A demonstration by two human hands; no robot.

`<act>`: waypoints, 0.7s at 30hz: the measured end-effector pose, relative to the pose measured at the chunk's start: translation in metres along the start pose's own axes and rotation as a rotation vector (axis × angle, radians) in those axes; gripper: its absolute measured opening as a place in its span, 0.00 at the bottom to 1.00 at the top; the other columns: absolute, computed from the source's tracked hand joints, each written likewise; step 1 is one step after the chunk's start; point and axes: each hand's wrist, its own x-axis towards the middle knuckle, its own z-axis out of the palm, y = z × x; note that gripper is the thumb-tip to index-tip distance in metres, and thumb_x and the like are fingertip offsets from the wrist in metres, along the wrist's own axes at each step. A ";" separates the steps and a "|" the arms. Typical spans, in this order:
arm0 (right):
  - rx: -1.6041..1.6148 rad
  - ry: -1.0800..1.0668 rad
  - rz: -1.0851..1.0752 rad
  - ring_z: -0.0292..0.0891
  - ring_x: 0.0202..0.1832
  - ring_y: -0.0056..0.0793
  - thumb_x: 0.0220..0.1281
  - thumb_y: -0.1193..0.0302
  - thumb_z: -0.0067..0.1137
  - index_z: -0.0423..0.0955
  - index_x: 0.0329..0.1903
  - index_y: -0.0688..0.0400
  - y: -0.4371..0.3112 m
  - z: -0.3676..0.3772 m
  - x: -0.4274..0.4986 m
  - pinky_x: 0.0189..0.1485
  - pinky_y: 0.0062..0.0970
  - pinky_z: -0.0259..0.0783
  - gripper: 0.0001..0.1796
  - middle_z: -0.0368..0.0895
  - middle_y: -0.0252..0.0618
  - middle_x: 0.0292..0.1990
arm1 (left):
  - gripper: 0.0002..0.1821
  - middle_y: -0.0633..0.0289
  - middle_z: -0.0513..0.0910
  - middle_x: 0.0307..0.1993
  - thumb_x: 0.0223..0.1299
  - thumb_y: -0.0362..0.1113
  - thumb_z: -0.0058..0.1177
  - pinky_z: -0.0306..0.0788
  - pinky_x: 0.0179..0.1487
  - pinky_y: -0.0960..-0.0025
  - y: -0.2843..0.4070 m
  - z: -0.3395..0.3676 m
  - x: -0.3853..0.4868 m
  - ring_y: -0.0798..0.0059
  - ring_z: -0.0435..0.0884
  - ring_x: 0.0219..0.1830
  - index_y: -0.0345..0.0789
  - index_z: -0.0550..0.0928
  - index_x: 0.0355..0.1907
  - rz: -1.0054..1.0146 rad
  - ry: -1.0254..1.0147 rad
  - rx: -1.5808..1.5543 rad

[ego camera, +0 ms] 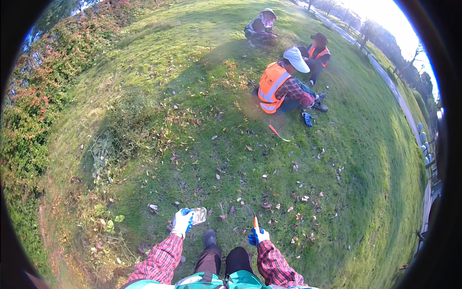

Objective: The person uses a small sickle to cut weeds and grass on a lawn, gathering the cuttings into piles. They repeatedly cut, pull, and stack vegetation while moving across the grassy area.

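Observation:
My left hand (182, 221), in a white and blue work glove, is closed on a clear plastic container (199, 215), held out above the grass. In my right hand (258, 236), gloved the same way, is the orange handle of a sickle (256, 221); its thin curved blade points forward and is hard to see against the grass. My shoe and dark trouser legs show between my hands. Dry leaves lie scattered on the lawn ahead.
A person in an orange vest (273, 86) sits ahead, near a second sickle (275, 130) and a blue glove (307, 119). Two more people (260, 28) (319, 52) are beyond. Pulled weeds (103, 151) lie at left, before a hedge (39, 97). A path (393, 86) runs along the right.

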 end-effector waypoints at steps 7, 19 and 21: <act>0.080 0.004 -0.052 0.76 0.18 0.32 0.59 0.64 0.56 0.69 0.34 0.58 -0.046 -0.055 0.086 0.19 0.32 0.73 0.11 0.73 0.39 0.17 | 0.06 0.72 0.75 0.20 0.55 0.35 0.55 0.61 0.14 0.79 0.040 0.118 0.030 0.85 0.68 0.14 0.37 0.77 0.34 -0.106 -0.029 0.018; -0.142 0.124 -0.064 0.71 0.14 0.26 0.60 0.65 0.54 0.67 0.36 0.57 -0.122 -0.150 0.262 0.15 0.27 0.69 0.10 0.76 0.38 0.19 | 0.11 0.69 0.77 0.21 0.55 0.38 0.56 0.62 0.15 0.80 0.023 0.300 0.107 0.84 0.71 0.14 0.35 0.79 0.39 -0.120 0.010 0.008; -0.154 0.140 -0.059 0.70 0.14 0.25 0.59 0.65 0.55 0.68 0.36 0.57 -0.128 -0.161 0.283 0.15 0.26 0.68 0.10 0.74 0.37 0.18 | 0.12 0.69 0.76 0.20 0.56 0.38 0.55 0.62 0.16 0.80 0.012 0.321 0.125 0.84 0.70 0.14 0.35 0.79 0.40 -0.033 -0.030 0.142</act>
